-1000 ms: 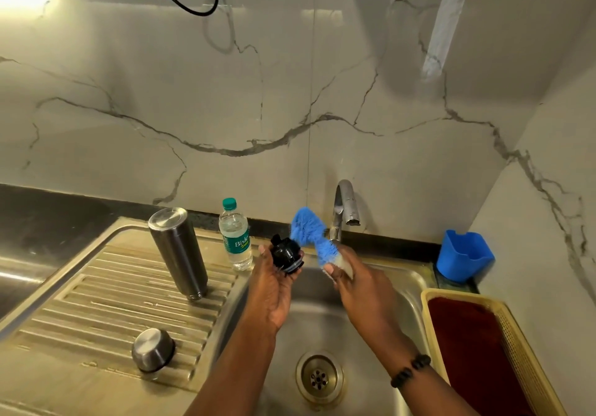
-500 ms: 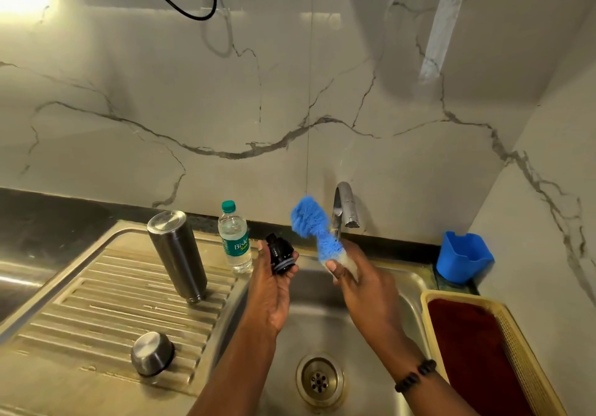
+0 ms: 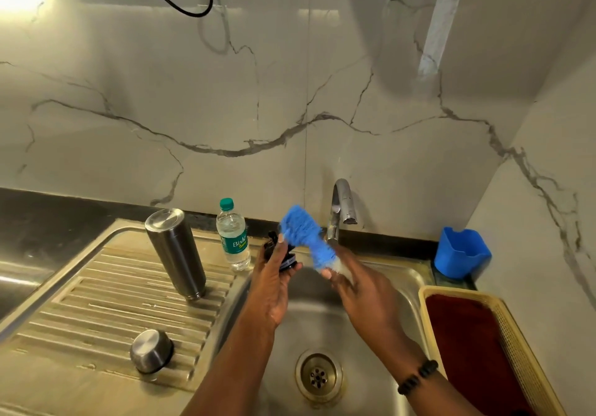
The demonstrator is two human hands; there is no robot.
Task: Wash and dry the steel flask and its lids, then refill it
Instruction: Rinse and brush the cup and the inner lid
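One steel sink (image 3: 403, 286) with a ribbed draining board (image 3: 106, 302) on its left. One yellow basket (image 3: 522, 344) lined in dark red stands at the right, one blue holder (image 3: 464, 251) behind it. One steel flask (image 3: 175, 251) stands on the draining board, mouth down, its long axis near upright and leaning slightly left. One water bottle (image 3: 233, 236) with a green cap stands upright just beside it, near the basin's back corner. One blue brush (image 3: 304, 238), bristle head pointing up and left, is gripped at its handle by the right hand (image 3: 361, 290). One steel outer lid (image 3: 151, 354) rests dome up on the board's near end. One black inner lid (image 3: 283, 254) is held in the left hand (image 3: 274, 283) over the basin, the bristles touching it
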